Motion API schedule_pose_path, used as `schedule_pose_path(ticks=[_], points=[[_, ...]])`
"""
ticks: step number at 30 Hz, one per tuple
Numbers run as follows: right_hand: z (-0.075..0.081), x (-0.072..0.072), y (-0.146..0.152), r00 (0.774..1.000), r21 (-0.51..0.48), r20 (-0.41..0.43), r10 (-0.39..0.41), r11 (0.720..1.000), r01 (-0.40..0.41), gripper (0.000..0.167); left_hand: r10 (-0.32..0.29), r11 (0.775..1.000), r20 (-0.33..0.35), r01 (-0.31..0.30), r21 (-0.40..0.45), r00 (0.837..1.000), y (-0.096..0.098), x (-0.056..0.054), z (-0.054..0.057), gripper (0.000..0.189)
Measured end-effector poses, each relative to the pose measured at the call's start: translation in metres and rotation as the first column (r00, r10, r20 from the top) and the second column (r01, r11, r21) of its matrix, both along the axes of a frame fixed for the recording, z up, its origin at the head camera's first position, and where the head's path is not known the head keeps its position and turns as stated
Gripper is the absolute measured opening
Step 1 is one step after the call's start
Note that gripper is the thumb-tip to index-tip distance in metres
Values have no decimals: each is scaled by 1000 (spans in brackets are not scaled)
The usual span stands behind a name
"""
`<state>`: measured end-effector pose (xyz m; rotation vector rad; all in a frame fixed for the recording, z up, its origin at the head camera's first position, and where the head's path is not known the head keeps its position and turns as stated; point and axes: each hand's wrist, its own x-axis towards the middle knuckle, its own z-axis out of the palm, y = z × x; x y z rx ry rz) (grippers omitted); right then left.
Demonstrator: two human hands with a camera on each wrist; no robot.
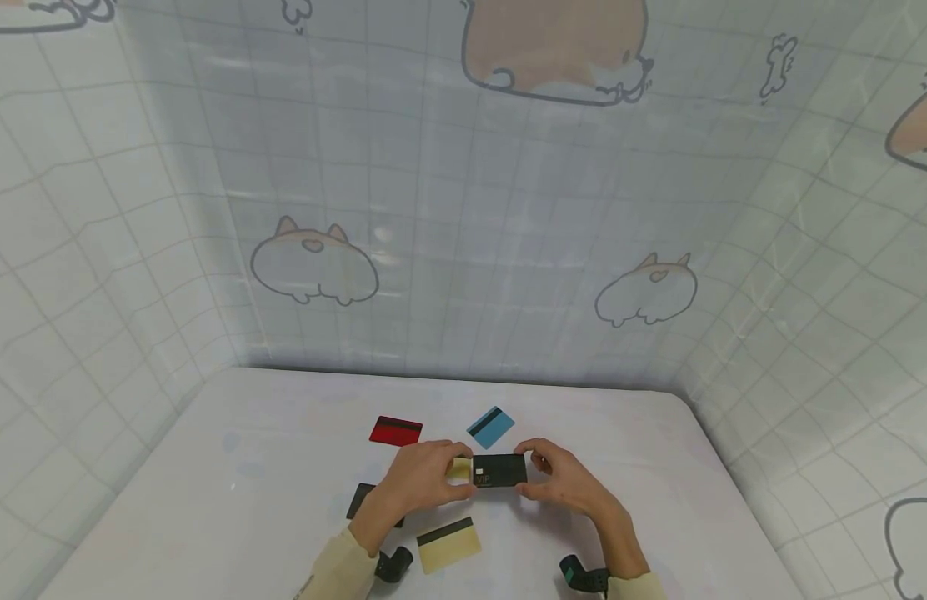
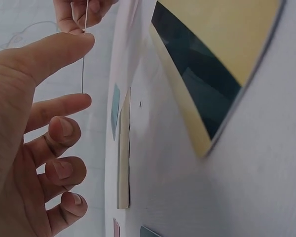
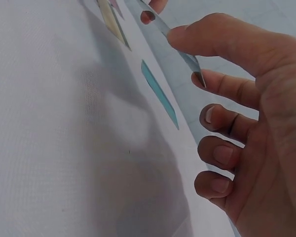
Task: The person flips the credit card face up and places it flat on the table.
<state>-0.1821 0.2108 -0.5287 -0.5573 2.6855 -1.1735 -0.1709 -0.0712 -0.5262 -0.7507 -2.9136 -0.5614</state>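
Observation:
A black card marked "VIP", with a small chip, is held up between both hands above the white table. My left hand pinches its left end with thumb and forefinger at opposite edges. In the left wrist view the card appears as a thin line seen edge-on, and the other left fingers are loosely curled. At the other end, my right hand pinches the card between thumb and forefinger. Behind the left fingers lies a yellow card, partly hidden.
On the white table lie a red card, a blue card with a dark stripe and a nearer yellow card. A dark card is partly covered by the left wrist. Patterned curtain surrounds the table's back and sides.

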Motion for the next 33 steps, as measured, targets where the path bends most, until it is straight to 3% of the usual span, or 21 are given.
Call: schedule_pose_path(ticks=[8,19,25,33], points=[[-1,-2,0,1000,42,10,12,999,-13,50,-14,999,42,16,-32,999,1,-3,-2,51],[-1,0,2,999,64,33,11,998,-13,50,-41,996,47,45,-74,998,3,-1,-5,57],[-2,0,3,999,97,22,26,995,-28,50,-45,995,84,52,-88,995,3,1,-8,51],[-7,1,2,1000,160,16,18,987,-21,51,-53,992,81,62,-110,995,3,5,-10,46]])
